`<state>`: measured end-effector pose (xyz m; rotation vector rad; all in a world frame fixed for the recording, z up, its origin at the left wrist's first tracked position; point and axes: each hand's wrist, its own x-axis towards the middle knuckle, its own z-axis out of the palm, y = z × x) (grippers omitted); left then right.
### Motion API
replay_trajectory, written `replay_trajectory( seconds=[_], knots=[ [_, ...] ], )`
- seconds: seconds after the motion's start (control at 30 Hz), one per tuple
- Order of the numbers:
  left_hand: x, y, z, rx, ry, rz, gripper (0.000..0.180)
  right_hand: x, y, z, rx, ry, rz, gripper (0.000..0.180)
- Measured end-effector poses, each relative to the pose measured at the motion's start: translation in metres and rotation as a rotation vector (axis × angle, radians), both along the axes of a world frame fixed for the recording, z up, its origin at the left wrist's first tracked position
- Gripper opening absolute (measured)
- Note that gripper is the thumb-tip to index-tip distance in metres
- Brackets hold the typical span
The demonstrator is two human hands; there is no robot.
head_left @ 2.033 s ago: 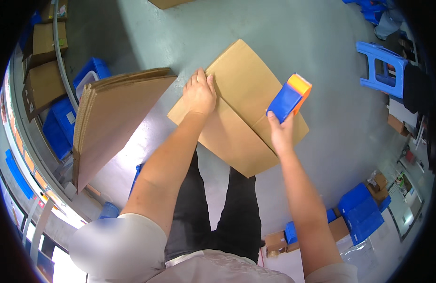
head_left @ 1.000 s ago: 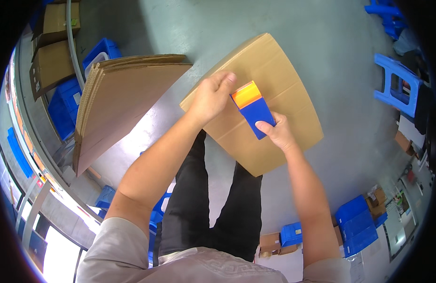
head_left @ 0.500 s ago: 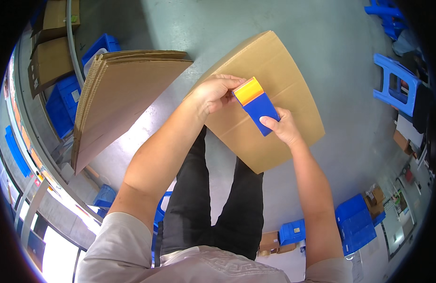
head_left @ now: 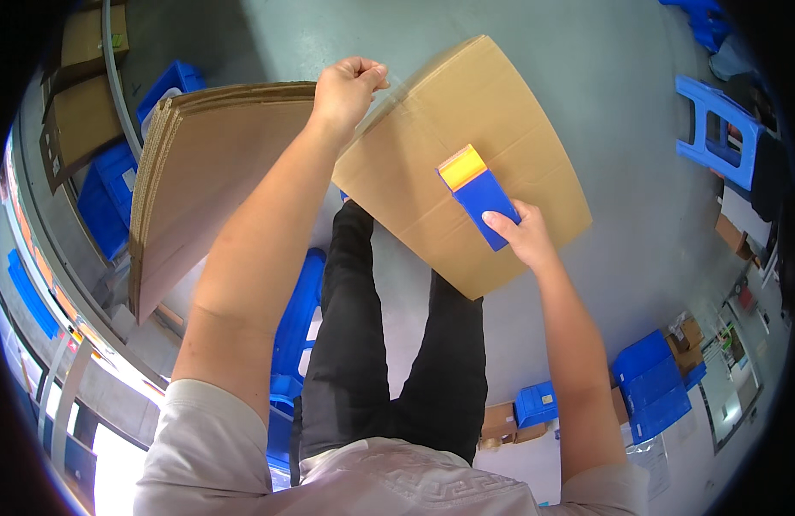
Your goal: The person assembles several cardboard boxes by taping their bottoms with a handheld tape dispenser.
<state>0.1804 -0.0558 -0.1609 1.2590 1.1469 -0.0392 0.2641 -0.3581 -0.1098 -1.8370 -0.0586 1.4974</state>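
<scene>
Grey cloth of my shirt [head_left: 389,494] fills the lower edge, closest to me. Past it, my right hand [head_left: 528,236] is curled around a blue tape dispenser [head_left: 488,206], thumb pressed on its near face, its yellow-orange end pointing up and to the left. The dispenser is over the middle of a brown carton's [head_left: 535,155] broad panel; whether it touches the cardboard, I can't tell. My left hand [head_left: 344,93] is raised by the carton's upper left edge, thumb and fingers pinching a clear strip of tape [head_left: 397,93], so see-through that I can't follow its whole length.

The carton sits slantwise, its lowest corner overlapping one leg of my black trousers [head_left: 350,344]. Blue plastic [head_left: 298,318] shows between my left arm and leg. Over to the left, flattened cardboard [head_left: 225,172] stands in a stack, partly behind my left forearm. Farther out that way are blue bins [head_left: 109,198] and brown boxes [head_left: 83,129]. Blue crates [head_left: 647,387] are at the lower right, and a light-blue stool [head_left: 720,133] is well off to the right on the grey floor [head_left: 595,60].
</scene>
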Motion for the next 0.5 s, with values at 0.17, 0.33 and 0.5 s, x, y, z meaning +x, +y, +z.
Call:
replay_trajectory(
  seconds=[0.17,0.33,0.5],
  knots=[
    [-0.005,-0.001,-0.019,0.084,0.109,0.002,0.020,-0.004,0.006,-0.004,-0.007,-0.026,0.022,0.044],
    [-0.007,-0.005,-0.047,0.049,0.143,0.013,0.020,-0.004,0.006,-0.006,-0.011,0.015,0.014,0.047],
    [-0.001,-0.017,-0.060,-0.085,0.197,0.037,0.020,-0.003,0.003,-0.010,0.009,0.031,-0.013,0.048]
  ],
)
